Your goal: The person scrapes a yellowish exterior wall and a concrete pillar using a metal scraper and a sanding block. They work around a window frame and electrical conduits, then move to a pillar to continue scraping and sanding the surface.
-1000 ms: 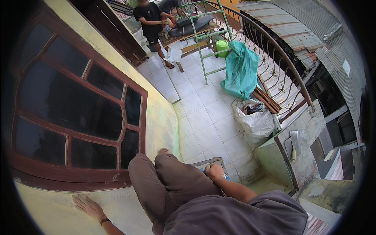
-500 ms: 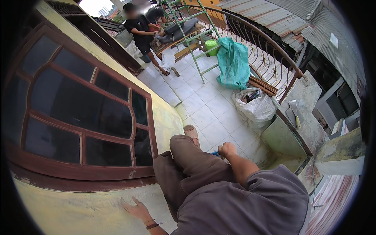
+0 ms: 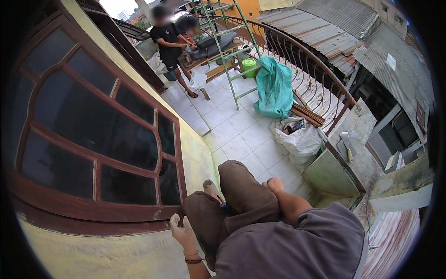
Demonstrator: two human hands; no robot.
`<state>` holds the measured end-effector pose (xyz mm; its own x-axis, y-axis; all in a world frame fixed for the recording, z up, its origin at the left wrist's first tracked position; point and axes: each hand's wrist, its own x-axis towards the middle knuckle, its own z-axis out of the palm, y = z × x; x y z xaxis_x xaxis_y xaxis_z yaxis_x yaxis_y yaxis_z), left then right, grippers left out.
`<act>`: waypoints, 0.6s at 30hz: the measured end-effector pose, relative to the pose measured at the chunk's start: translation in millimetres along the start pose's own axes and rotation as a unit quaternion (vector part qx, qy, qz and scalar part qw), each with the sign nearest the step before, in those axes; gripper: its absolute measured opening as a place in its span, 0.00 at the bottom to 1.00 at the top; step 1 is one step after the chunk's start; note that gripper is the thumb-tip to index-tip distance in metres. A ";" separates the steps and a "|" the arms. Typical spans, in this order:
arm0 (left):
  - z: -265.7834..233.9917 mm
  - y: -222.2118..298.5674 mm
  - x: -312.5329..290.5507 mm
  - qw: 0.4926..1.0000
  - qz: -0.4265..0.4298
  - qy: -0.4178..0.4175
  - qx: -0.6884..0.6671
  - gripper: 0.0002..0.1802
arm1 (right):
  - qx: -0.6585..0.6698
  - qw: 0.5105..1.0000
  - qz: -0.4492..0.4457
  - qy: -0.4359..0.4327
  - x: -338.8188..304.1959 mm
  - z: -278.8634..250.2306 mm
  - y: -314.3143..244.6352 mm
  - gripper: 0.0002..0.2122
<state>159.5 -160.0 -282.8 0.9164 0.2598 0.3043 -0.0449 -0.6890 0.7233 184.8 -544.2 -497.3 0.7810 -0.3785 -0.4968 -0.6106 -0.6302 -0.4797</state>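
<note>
By window frame (image 3: 134, 215), left hand (image 3: 185, 234) half-spread; right hand (image 3: 275, 185) curled.

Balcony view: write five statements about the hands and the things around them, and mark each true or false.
1. The left hand is open near the window frame. True.
2. The scraper is in the right hand. False: the scraper lies on the ledge.
3. The turquoise bag is between the green bucket and the white sack. True.
4. The ladder lies flat. False: the ladder stands upright.
5. The white sack is closed. False: its mouth is open.
</note>
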 end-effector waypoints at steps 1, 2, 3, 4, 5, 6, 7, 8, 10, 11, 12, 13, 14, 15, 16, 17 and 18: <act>11.8 8.1 8.1 1.000 0.014 -0.025 -0.004 0.20 | -0.001 1.000 0.010 -0.013 -0.3 -0.1 -1.9 0.24; 23.8 15.8 15.8 0.998 0.031 -0.049 -0.011 0.20 | 0.000 1.000 0.016 -0.025 0.6 -0.6 -3.8 0.24; 35.7 23.1 23.7 0.996 0.039 -0.073 -0.015 0.19 | -0.008 0.999 0.025 -0.030 1.1 -1.2 -5.1 0.24; 47.6 30.1 30.7 0.994 0.046 -0.095 -0.020 0.19 | 0.002 0.999 0.013 -0.033 1.8 -2.4 -5.4 0.25; 59.1 36.9 37.2 0.992 0.054 -0.116 -0.023 0.20 | 0.005 1.000 0.005 -0.029 1.4 -4.0 -4.6 0.25; 68.0 43.3 41.5 0.989 0.056 -0.137 -0.030 0.20 | 0.003 1.000 -0.002 -0.031 -1.2 -6.1 -1.4 0.25; 77.0 49.2 45.9 0.986 0.055 -0.155 -0.038 0.20 | 0.050 0.999 -0.008 -0.016 -5.6 -7.9 3.0 0.25; 85.6 54.8 49.8 0.982 0.040 -0.177 -0.046 0.20 | 0.090 0.996 -0.016 -0.006 -12.8 -9.8 9.4 0.25; 93.5 63.9 53.5 0.980 0.064 -0.189 -0.001 0.19 | 0.134 0.990 -0.030 0.035 -32.7 -14.0 26.1 0.25; 96.4 67.8 54.6 0.978 0.067 -0.197 0.018 0.18 | 0.147 0.984 -0.046 0.084 -51.1 -14.2 39.2 0.25; 99.3 71.4 55.6 0.975 0.071 -0.208 0.037 0.17 | 0.122 0.991 -0.021 0.058 -68.3 -14.2 52.5 0.24; 103.4 75.0 57.8 0.975 0.057 -0.213 0.031 0.17 | 0.104 0.993 0.005 0.057 -82.6 -13.5 64.1 0.24; 108.6 78.7 60.3 0.974 0.044 -0.220 0.025 0.17 | 0.107 0.993 -0.005 0.043 -95.3 -9.8 72.8 0.26; 115.9 83.0 62.7 0.972 0.015 -0.235 0.013 0.17 | 0.107 0.994 0.010 0.029 -107.5 -6.4 80.7 0.27; 124.8 88.1 65.4 0.972 0.034 -0.231 0.000 0.17 | 0.098 0.994 0.050 -0.009 -114.4 -4.3 86.9 0.28; 135.3 94.5 68.6 0.971 0.037 -0.234 -0.018 0.18 | 0.118 0.990 0.072 -0.004 -117.1 -2.7 90.3 0.28; 146.6 102.0 70.7 0.969 0.016 -0.243 -0.031 0.19 | 0.119 0.991 0.059 0.008 -118.3 -2.0 92.8 0.28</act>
<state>278.0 -311.1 -278.4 0.9927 -0.1203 0.0097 -0.0856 -0.6456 0.7589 35.9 -559.3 -481.5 0.7038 -0.4521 -0.5480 -0.7094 -0.4047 -0.5771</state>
